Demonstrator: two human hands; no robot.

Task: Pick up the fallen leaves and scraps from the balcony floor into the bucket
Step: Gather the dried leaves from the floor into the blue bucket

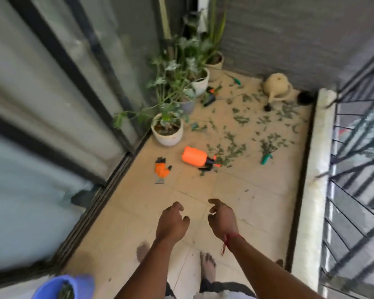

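The floor point(235, 190) is sandy tan, cut into squares by thin dark lines. The leaves point(231, 152) lying on it are dull green. The spray bottle point(193, 156) is bright orange with a black top. The glove point(162, 169) is orange too, with black tips. The nearest pot point(167, 137) is white, and the plants point(177, 72) are green. The watering can point(276, 85) is pale cream. One small tool point(266, 158) has a green handle. The bucket point(50, 282) is blue. The thread point(229, 239) on my wrist is red. The wall point(289, 39) is grey, the ledge point(315, 169) white, and the railing point(354, 169) black bars.
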